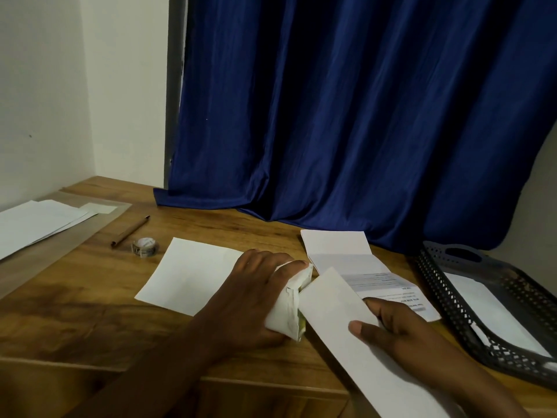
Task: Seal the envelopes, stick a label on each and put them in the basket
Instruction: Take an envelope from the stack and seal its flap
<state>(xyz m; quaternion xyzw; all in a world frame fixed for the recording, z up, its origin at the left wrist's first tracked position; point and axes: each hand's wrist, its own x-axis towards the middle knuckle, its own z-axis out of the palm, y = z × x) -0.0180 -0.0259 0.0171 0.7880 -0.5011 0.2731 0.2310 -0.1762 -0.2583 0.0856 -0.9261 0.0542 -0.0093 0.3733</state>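
My right hand [404, 333] grips a long white envelope [355, 345] that slants toward the table's near edge. My left hand [256, 297] is wrapped around a crumpled white tube or packet [289, 306] with a green end, pressed against the envelope's upper left edge. A white sheet [187, 276] lies flat under and left of my left hand. At the right stands a dark perforated basket [512, 285] with a white envelope [494, 315] lying inside it.
A printed, folded paper [361, 263] lies behind the held envelope. A small tape roll [145, 246] and a brown pen [129, 232] sit left of centre. A stack of white envelopes [36, 224] lies at the far left. A blue curtain [346, 116] hangs onto the table's back.
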